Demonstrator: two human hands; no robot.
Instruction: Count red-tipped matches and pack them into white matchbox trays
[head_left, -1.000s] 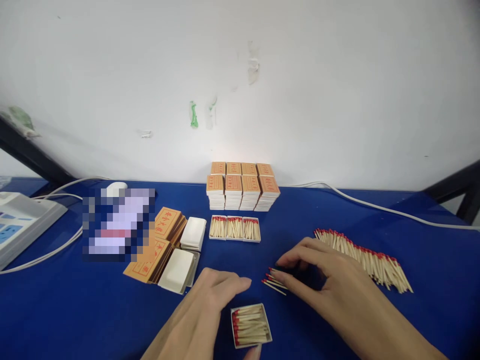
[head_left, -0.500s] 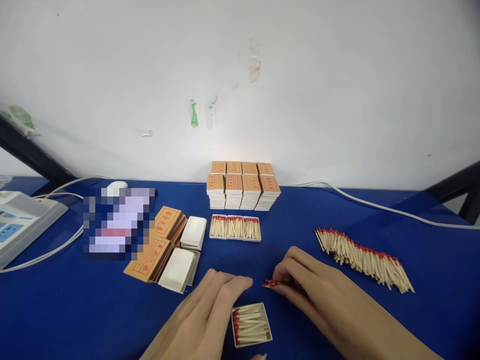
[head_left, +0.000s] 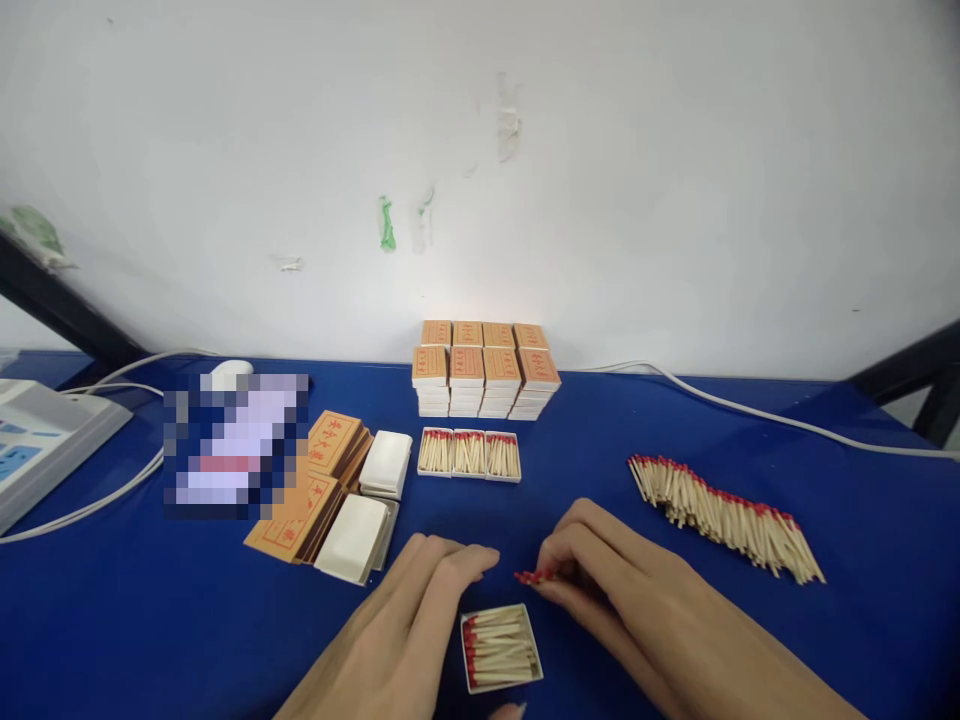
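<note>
Red-headed matches poke out from between the pinched fingertips of my right hand, just above and right of a matchbox tray. That white inner tray lies at the front, filled with matches whose heads point left. Beside it, my left hand arches with its fingers stretched forward and its thumb low by the tray's near edge; it holds nothing I can see. A long pile of loose matches is spread on the blue table to the right.
Three filled trays stand in a row before stacked orange matchboxes. To the left are flat orange sleeves, white empty trays, a blurred-out phone, a white device and cables. A white cable runs along the wall.
My right hand has moved slightly left and down toward the near tray, still pinching the matches. My left hand has hardly shifted, and more of its thumb shows.
</note>
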